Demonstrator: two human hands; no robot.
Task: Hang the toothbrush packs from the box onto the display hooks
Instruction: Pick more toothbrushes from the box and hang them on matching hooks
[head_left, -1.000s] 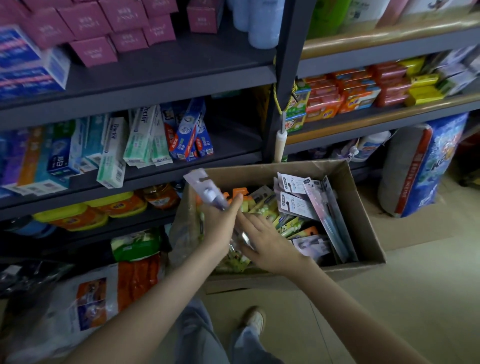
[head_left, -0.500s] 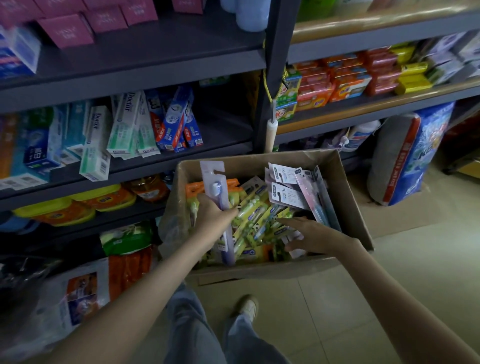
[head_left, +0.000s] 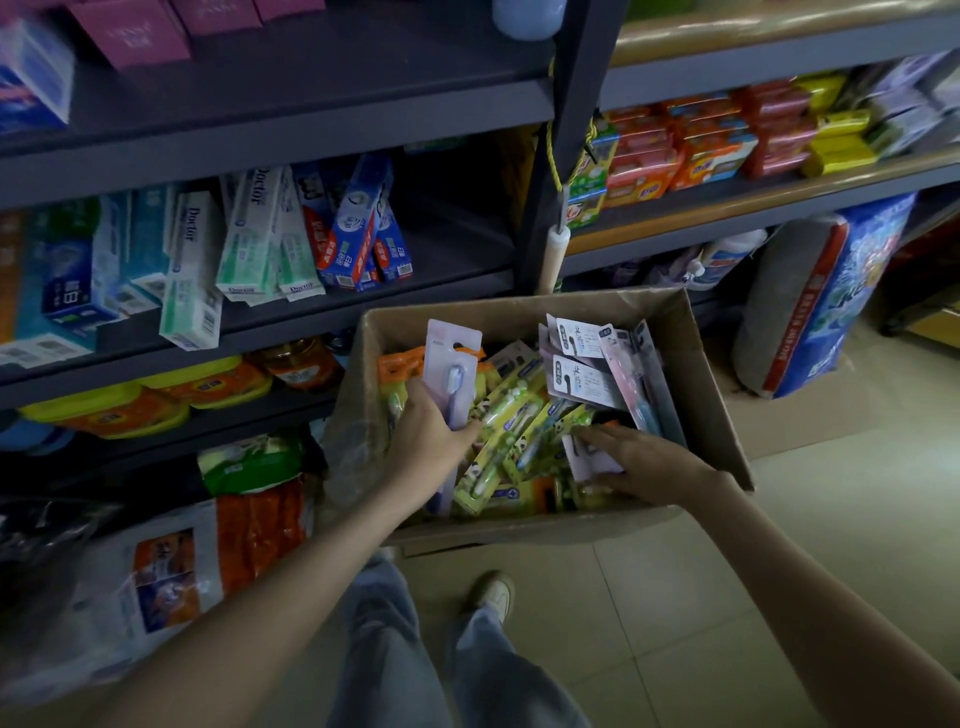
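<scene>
left hand (head_left: 431, 436) grips purple pack (head_left: 451, 364) by box's (head_left: 519, 319) left wall | right hand (head_left: 649, 462) on lilac pack (head_left: 584, 460), pinch unclear | I'd lift by card edge

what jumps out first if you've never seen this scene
First comes the open brown cardboard box on the floor by the dark shelves, crammed with bright green toothbrush packs. The left hand holds a lilac carded toothbrush pack upright over its left side, while the right hand touches another lilac pack inside.

One cardboard box (head_left: 714, 410), two hands (head_left: 426, 441), one upright lilac toothbrush pack (head_left: 453, 364), two white-labelled packs (head_left: 582, 338), one blue sack (head_left: 841, 291)
</scene>
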